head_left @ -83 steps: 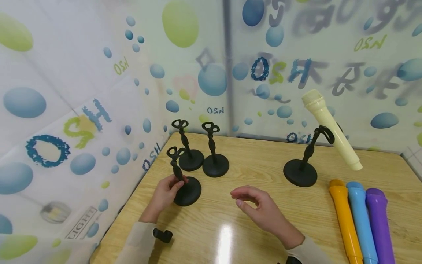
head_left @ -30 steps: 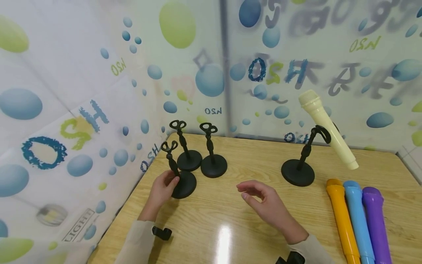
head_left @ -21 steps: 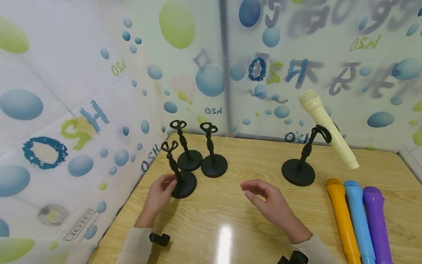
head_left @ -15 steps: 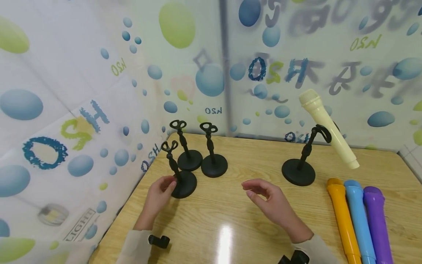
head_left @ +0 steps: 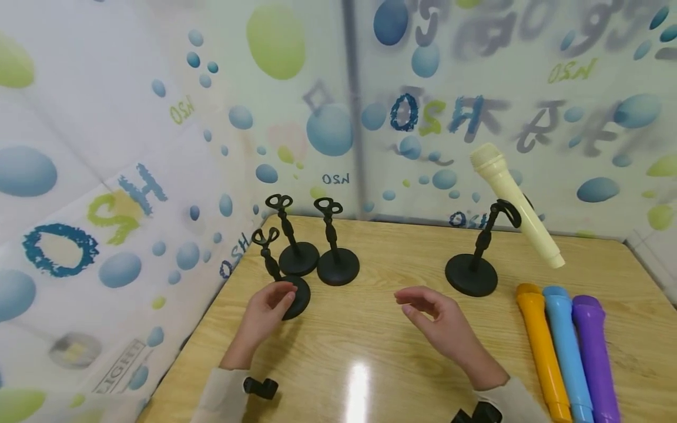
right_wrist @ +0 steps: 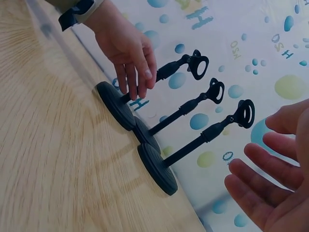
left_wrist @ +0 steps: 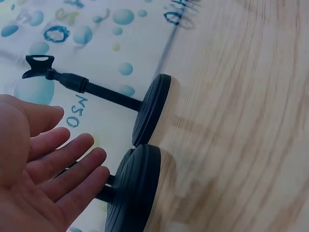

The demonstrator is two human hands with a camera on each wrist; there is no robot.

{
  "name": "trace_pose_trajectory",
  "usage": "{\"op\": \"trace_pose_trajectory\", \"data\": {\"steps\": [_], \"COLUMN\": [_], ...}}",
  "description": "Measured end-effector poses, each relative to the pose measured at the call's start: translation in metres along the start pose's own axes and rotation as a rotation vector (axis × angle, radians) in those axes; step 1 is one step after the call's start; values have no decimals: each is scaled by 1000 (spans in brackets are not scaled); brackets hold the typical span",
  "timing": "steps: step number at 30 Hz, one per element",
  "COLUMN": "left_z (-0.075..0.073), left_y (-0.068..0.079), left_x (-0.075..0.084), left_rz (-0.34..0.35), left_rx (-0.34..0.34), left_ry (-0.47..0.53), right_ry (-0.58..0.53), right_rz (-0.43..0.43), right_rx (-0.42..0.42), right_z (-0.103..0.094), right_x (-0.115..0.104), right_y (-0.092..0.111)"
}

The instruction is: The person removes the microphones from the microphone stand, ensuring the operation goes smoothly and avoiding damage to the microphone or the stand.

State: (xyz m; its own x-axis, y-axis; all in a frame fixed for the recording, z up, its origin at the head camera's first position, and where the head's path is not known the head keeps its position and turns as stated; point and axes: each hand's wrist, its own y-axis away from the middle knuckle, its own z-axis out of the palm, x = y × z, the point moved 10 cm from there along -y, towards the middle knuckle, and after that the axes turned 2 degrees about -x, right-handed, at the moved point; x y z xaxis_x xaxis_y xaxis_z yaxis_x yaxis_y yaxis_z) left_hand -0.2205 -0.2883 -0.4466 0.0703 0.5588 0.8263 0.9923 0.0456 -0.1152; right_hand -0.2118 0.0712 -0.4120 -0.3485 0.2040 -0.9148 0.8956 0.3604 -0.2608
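Left hand (head_left: 262, 311) released: fingers loose, nothing gripped, just beside the post of the near stand (head_left: 300, 296); light fingertip contact impossible to rule out. Right hand (head_left: 433, 317) released too, fingers gently curved, in the air over the middle of the surface (head_left: 412, 376), apart from everything.

Near stand upright at left, just in front of the back stand (head_left: 298, 259) and the third stand (head_left: 338, 267). Bases bunched, touching or barely apart, hard to tell. Nothing in any of those three clips. Loaded stand (head_left: 471, 275) well off to the right, cream microphone (head_left: 519, 205) in its clip, steeply tilted, tail out past the base. Orange microphone (head_left: 543, 352), blue microphone (head_left: 568, 352) and purple microphone (head_left: 596, 358) lying side by side at right.

Main risk, as judged here: near stand tipped by left fingers snagging the post, given so little gap. Likely knock-on: neighbours toppled too, from tight bunching. Also possible: one base riding up on another if pushed in harder. Cream microphone probably prone to slipping from the clip, or dragging its stand over, if bumped; cause, off-centre weight. Loose microphones: roundish, perhaps set rolling by a brush from the right sleeve (head_left: 520, 405).
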Motion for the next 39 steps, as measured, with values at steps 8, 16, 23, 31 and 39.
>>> {"op": "trace_pose_trajectory", "data": {"steps": [8,16,23,31,39], "left_z": [19,42,62,93,119], "left_y": [-5,-14,-17,-19,-20], "left_x": [14,27,33,49,66], "left_rz": [93,113,94,147,185], "left_rx": [-57,-113,-150,-237,-302], "left_ry": [32,76,69,95,113], "right_ry": [32,90,202,264,310], "right_rz": [35,95,132,104,165], "right_rx": [34,57,94,165,206], "right_z": [-12,-28,-51,-84,-113], "right_x": [7,18,22,25,33], "right_y": [5,13,16,21,22]}}
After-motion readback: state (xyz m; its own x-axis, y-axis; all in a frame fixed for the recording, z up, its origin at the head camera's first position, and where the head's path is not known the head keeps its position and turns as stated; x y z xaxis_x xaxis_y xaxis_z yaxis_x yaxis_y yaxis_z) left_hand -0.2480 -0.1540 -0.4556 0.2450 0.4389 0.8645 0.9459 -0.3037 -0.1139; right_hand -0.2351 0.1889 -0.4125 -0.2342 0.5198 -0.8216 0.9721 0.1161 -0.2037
